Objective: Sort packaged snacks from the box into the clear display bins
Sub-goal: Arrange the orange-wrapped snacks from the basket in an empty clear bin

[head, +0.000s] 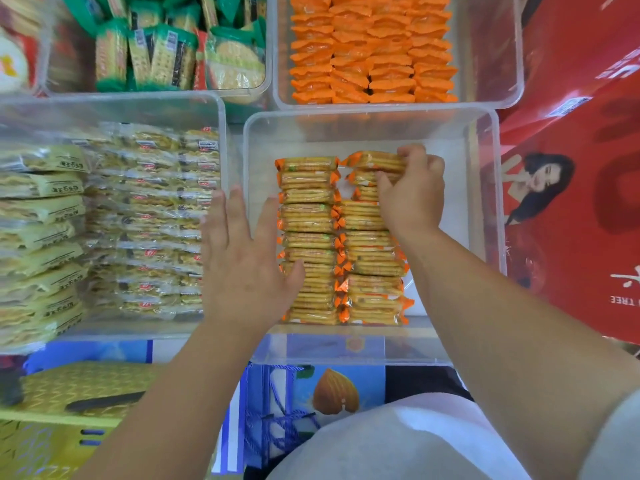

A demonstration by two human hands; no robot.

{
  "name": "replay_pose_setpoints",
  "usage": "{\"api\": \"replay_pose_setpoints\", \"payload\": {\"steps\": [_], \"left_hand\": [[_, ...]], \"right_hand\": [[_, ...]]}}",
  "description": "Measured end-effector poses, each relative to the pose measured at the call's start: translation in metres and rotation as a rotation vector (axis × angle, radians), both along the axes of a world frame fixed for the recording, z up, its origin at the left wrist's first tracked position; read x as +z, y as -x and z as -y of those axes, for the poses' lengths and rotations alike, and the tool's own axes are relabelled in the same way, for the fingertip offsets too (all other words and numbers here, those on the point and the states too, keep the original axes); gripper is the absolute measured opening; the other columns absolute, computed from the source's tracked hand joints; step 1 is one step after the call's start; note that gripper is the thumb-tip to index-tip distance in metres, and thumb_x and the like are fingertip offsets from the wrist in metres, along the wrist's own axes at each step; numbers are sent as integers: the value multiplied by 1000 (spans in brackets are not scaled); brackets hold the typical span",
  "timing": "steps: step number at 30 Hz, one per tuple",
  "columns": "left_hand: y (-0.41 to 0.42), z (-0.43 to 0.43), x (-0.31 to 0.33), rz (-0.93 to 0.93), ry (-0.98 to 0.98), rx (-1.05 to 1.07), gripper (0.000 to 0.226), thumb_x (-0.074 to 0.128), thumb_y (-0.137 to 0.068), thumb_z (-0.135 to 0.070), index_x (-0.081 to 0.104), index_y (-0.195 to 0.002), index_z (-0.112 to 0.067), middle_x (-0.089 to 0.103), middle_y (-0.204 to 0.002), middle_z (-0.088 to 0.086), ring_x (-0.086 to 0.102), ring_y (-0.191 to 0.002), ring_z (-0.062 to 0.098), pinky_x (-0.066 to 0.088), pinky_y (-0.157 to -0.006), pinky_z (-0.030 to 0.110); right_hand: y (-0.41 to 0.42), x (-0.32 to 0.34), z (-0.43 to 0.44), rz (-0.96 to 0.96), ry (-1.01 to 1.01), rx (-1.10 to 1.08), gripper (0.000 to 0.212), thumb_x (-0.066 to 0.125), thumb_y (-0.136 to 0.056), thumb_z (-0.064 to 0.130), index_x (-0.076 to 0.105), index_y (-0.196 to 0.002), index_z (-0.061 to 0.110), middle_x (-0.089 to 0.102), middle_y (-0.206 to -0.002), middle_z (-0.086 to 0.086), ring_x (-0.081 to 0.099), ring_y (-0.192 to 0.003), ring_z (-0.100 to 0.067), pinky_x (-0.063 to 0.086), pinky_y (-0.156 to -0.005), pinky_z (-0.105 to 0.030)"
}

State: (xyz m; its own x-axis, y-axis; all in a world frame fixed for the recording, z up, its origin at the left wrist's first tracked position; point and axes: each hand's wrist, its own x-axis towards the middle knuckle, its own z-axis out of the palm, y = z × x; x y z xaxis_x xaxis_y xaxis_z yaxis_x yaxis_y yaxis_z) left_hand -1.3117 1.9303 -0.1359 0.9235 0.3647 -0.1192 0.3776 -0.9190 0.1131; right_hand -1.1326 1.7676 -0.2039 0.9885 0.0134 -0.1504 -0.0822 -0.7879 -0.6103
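Note:
A clear display bin (485, 216) in the middle holds two rows of cracker packets (308, 220) with orange-trimmed clear wrappers, standing on edge. My right hand (412, 192) reaches into the bin and pinches the farthest packets of the right row (375, 161) between fingers and thumb. My left hand (242, 258) lies flat with straight fingers over the bin's left wall, its thumb touching the near end of the left row.
A clear bin (221, 109) of pale yellow packets stands at the left. At the back are a bin (505, 64) of orange packets and another bin with green-wrapped crackers (166, 53). A red printed carton (575, 188) stands at right, a yellow basket (69, 410) at lower left.

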Motion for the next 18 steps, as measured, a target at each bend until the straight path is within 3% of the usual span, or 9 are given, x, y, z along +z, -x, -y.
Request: {"api": "replay_pose_setpoints", "payload": {"steps": [2,4,6,8,11,14,18], "left_hand": [[0,-2,-5,2,-7,0,90,64,-84,-57,29,-157,-18,22,-165,29,10,-156,45,16,-125,61],[0,-3,-6,4,-4,6,89,59,-83,-60,30,-156,-19,23,-164,28,10,-156,45,18,-124,62],[0,-2,-6,1,3,6,89,60,-81,-61,33,-155,-19,24,-164,29,11,-155,45,19,-123,63],[0,-2,-7,2,0,3,89,65,-79,-61,37,-152,-19,25,-163,29,11,-155,46,20,-123,63],[1,-2,-9,18,-11,-10,85,68,-78,-59,42,-148,-18,26,-162,30,13,-154,47,22,-122,63],[2,-2,-9,20,-9,-14,80,69,-78,-57,48,-143,-17,27,-161,31,13,-154,48,22,-122,64],[2,-1,-10,12,5,-5,71,70,-78,-56,55,-135,-17,25,-162,31,11,-155,48,21,-122,64]], "right_hand": [[4,-1,-6,-29,11,25,40,61,-96,35,50,-133,27,43,-141,-10,56,-116,-32,47,-84,-33],[9,-1,-15,-110,42,49,49,56,-97,41,42,-142,27,31,-154,-16,44,-133,-37,48,-99,-43],[15,2,-26,-185,67,55,59,52,-99,45,32,-150,25,10,-164,-21,21,-148,-39,36,-111,-49],[20,5,-36,-227,55,62,64,51,-100,44,25,-154,21,-4,-166,-22,10,-152,-40,30,-116,-51],[22,5,-40,-233,42,120,66,53,-100,41,24,-155,19,-4,-166,-24,26,-148,-42,38,-113,-50],[20,4,-28,-172,-6,166,61,60,-97,42,35,-150,24,15,-164,-19,50,-132,-35,43,-101,-35],[16,5,-9,-87,-138,110,72,77,-86,42,37,-144,24,27,-150,-7,49,-111,-13,37,-91,-21]]}}
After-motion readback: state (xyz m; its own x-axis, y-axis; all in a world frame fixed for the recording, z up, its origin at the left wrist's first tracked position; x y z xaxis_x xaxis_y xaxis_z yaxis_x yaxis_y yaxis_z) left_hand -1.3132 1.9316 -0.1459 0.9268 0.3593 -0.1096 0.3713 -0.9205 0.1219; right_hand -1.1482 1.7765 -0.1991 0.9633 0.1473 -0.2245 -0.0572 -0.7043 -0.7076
